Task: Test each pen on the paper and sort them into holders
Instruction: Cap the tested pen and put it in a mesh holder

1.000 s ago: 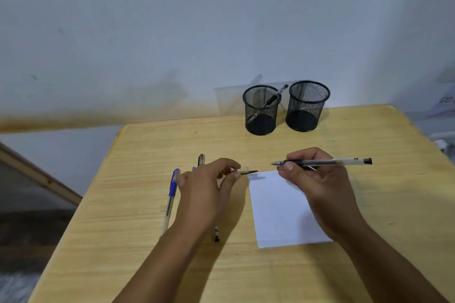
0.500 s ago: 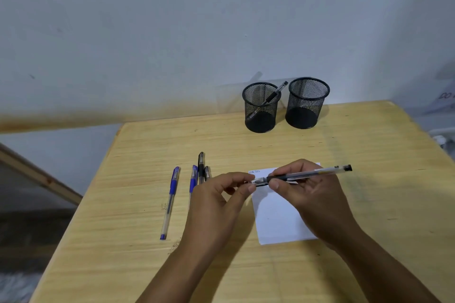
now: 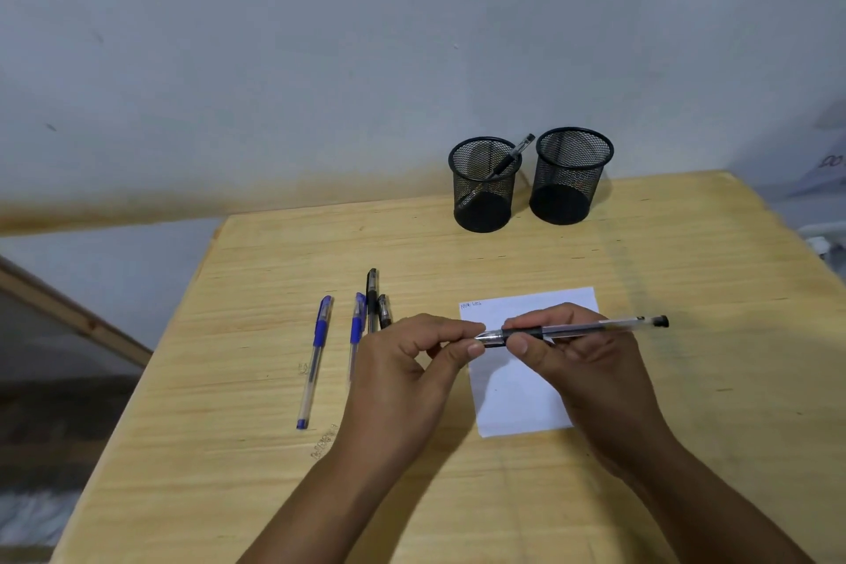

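Observation:
My right hand [image 3: 590, 362] grips a clear black-ink pen [image 3: 595, 327] held level above the white paper [image 3: 512, 398], its black end pointing right. My left hand [image 3: 412, 366] pinches the pen's cap [image 3: 490, 337] at the tip end, so both hands meet over the paper's left edge. Small scribbles [image 3: 470, 304] mark the paper's top left corner. Two black mesh holders stand at the back: the left holder [image 3: 483, 185] has one black pen [image 3: 508, 163] leaning in it, the right holder [image 3: 570, 176] looks empty.
On the wooden table [image 3: 686, 270], left of my hands, lie a blue pen [image 3: 316, 357], a second blue pen [image 3: 356, 330] and two black pens [image 3: 373, 298], partly hidden by my left hand. The table's left edge drops to the floor.
My hands came together: the left hand brought the cap onto the tip of the pen in my right hand. The camera view shifted slightly, so the paper and pens show more.

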A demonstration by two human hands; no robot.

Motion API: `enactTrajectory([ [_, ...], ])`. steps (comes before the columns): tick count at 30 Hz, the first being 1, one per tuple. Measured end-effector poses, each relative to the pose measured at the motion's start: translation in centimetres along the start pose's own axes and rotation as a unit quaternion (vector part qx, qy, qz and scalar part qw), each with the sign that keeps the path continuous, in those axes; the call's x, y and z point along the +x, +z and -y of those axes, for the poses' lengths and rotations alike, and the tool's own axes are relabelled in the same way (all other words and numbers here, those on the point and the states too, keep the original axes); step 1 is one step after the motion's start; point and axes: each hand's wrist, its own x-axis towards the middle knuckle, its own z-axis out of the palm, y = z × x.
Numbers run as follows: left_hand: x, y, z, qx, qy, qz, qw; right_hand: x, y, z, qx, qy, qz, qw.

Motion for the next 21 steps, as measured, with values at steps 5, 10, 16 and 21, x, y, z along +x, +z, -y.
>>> enactTrajectory([
  [5,-0.2,0.7,0.3,-0.027,-0.057,-0.017,0.998,0.0,0.6,-0.5,-0.003,0.028,-0.014,1.000],
  [10,1.2,1.6,-0.4,-0.058,-0.087,0.013,0.994,2.2,0.7,0.0,0.114,0.078,-0.087,0.986],
  [16,7.3,2.6,0.5,-0.023,-0.081,0.035,0.996,7.5,-1.2,3.2,0.067,0.032,-0.129,0.989],
  [21,14.4,4.2,3.1,0.068,-0.095,0.019,0.993,12.7,-4.2,4.9,-0.265,-0.061,-0.122,0.955],
])
